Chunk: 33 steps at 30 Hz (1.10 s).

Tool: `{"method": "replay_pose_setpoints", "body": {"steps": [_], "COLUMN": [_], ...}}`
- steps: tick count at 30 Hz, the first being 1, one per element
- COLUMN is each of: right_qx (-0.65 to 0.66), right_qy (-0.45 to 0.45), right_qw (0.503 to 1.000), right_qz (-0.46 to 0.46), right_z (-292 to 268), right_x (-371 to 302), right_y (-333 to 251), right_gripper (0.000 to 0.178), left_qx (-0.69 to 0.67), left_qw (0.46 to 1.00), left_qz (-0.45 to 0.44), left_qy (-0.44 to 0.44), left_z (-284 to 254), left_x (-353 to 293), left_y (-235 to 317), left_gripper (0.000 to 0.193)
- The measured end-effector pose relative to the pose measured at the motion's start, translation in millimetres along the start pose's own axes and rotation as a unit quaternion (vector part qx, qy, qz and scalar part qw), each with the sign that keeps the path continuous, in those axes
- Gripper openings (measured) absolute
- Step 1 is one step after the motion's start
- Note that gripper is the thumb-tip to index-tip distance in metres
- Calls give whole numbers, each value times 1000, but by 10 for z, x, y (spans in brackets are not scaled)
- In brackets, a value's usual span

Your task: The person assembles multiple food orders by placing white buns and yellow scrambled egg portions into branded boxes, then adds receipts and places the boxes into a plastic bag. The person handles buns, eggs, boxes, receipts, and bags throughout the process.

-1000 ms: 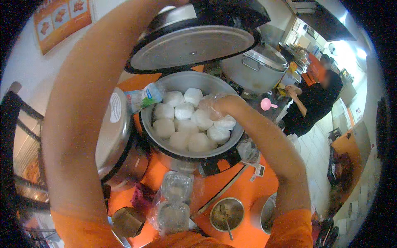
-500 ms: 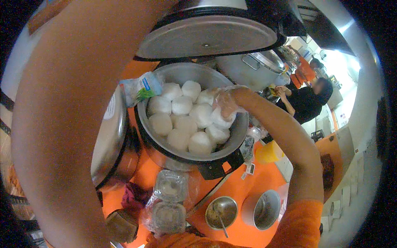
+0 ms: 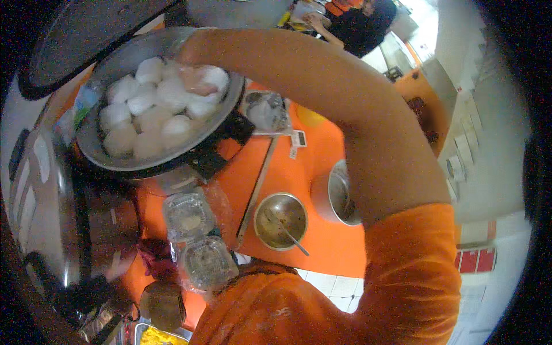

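My right hand (image 3: 194, 73), in a clear plastic glove, reaches into a large round grey pot (image 3: 230, 106). Its fingers curl round a white rice ball (image 3: 215, 78) at the pot's right side. Several similar white rice balls (image 3: 141, 100) are heaped together in the pot; their surface looks like packed rice, though blur hides the detail. My left hand is out of view. The pot's dark lid (image 3: 63, 49) is raised at the upper left.
Two clear plastic boxes (image 3: 187, 215) lie on the orange table (image 3: 241, 172), near a metal bowl (image 3: 270, 213) with a spoon and a deeper metal pot (image 3: 330, 192). A large shiny vessel (image 3: 109, 224) stands left. Another person (image 3: 359, 26) works at the back.
The view has swung, so the pot appears farther up and left. My left arm, raised across the left side before, has gone out of view. My right hand stays in the pot.
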State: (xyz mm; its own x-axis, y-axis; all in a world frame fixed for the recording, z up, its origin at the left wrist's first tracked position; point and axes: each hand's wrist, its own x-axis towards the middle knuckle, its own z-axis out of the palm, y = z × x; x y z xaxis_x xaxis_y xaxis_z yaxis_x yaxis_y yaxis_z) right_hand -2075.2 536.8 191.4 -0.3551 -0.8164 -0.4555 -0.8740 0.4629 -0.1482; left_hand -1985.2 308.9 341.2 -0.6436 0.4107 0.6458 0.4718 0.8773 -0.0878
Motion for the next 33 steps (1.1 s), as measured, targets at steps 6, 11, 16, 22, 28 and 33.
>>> {"method": "replay_pose_setpoints", "body": {"steps": [6,11,16,22,28,33], "right_qx": [207,374,421,497,520,458], "right_qy": [2,80,269,450,360,265], "right_qw": [978,923,865,684,577,607], "right_qz": [15,36,44,288,517,593], "right_z": [-293,-351,497,2518,4646,5505], "right_x": [384,-342,-2296,-5022,-5374,-5021], "right_y": [-74,157,185,-747,-1003,-761], "right_gripper": [30,28,35,45,56,62], "left_qx": [-68,-114,-154,-177,-166,-154], "left_qw": [995,985,974,963,958,956], "left_qz": [-67,-111,-145,-179,-199,-214], "left_qy": [-43,-65,-82,-99,-120,-127], "left_z": [140,305,449,599,606,546], "left_x": [-954,-1482,-1843,-2097,-2177,-2283], "left_y": [501,765,929,1056,1218,1291], "left_gripper": [25,25,25,26,26,26]}}
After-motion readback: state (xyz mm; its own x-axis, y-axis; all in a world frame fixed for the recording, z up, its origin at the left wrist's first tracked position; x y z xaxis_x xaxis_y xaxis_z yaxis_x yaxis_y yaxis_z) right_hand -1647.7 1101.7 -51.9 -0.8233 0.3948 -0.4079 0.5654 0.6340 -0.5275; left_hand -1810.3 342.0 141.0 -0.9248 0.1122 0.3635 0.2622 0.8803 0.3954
